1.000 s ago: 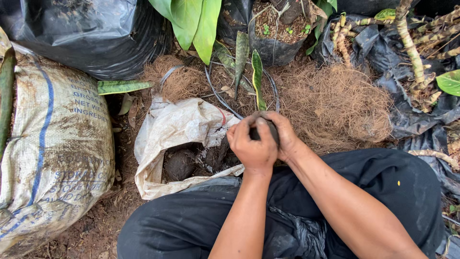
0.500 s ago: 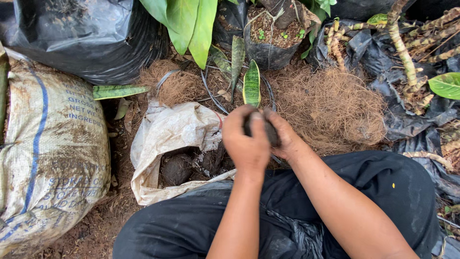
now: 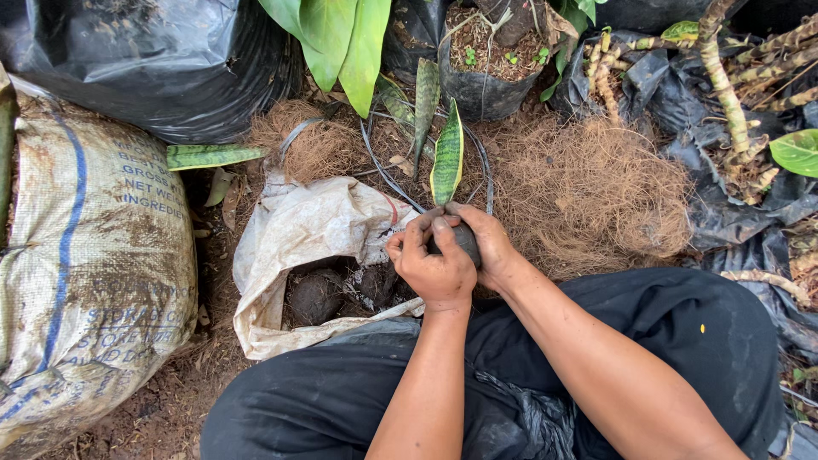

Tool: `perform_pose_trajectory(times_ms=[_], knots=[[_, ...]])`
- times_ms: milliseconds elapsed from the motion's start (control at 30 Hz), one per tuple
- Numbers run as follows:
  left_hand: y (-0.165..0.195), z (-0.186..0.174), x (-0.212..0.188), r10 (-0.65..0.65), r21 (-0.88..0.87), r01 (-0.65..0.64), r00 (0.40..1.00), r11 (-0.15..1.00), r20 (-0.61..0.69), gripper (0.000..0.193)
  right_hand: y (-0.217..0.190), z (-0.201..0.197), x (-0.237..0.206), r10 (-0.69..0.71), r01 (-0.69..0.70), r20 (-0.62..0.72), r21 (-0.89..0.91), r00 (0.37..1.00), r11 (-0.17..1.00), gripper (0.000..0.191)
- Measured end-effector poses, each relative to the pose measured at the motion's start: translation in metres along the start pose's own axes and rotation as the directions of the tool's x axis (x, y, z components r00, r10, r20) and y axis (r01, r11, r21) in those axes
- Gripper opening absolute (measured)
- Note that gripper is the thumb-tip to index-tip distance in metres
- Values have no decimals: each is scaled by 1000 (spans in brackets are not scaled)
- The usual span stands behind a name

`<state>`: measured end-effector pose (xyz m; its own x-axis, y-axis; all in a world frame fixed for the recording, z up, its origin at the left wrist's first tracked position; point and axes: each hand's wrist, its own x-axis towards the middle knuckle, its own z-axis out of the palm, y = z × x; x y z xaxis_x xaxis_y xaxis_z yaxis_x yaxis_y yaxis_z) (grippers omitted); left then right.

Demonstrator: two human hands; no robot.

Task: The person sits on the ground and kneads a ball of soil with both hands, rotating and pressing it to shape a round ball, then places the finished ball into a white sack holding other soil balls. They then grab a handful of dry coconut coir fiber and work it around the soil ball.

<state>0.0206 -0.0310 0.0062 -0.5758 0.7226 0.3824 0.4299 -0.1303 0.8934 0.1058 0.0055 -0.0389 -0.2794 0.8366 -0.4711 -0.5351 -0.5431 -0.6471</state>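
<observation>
Over the lap of black trousers (image 3: 596, 358), the left hand (image 3: 434, 268) and right hand (image 3: 486, 247) were clamped together around a small black pot (image 3: 464, 241). One variegated leaf (image 3: 447, 153) already stood upright in it; judging by that, the planting looked nearly finished, with only firming left. Just left lay an open white sack (image 3: 298, 230) of dark soil. Beyond, brown fibre (image 3: 588, 192), black bags (image 3: 153, 68) and a woven sack (image 3: 85, 273) hemmed the hands in, leaving little free room.
</observation>
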Motion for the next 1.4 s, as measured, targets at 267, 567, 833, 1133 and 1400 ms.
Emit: perform_pose_trajectory(times_ms=[267, 567, 833, 1133, 1400], knots=[[9, 0, 24, -475, -494, 536, 842, 684, 256, 26, -27, -5, -2, 127, -126, -10, 55, 992, 991, 35], [31, 4, 5, 103, 245, -109, 994, 963, 39, 27, 2, -33, 16, 83, -102, 132, 146, 988, 984, 29], [-17, 15, 8, -431, -22, 439, 889, 898, 153, 37, -2, -8, 8, -208, 153, -84, -431, 974, 889, 33], [-32, 13, 37, -597, -207, 910, 394, 359, 699, 40, -20, 9, -31, -501, 385, -96, -522, 860, 761, 44], [-13, 3, 38, -562, -163, 936, 319, 311, 763, 35, -7, 37, -58, -851, 545, 297, -838, 433, -15, 41]])
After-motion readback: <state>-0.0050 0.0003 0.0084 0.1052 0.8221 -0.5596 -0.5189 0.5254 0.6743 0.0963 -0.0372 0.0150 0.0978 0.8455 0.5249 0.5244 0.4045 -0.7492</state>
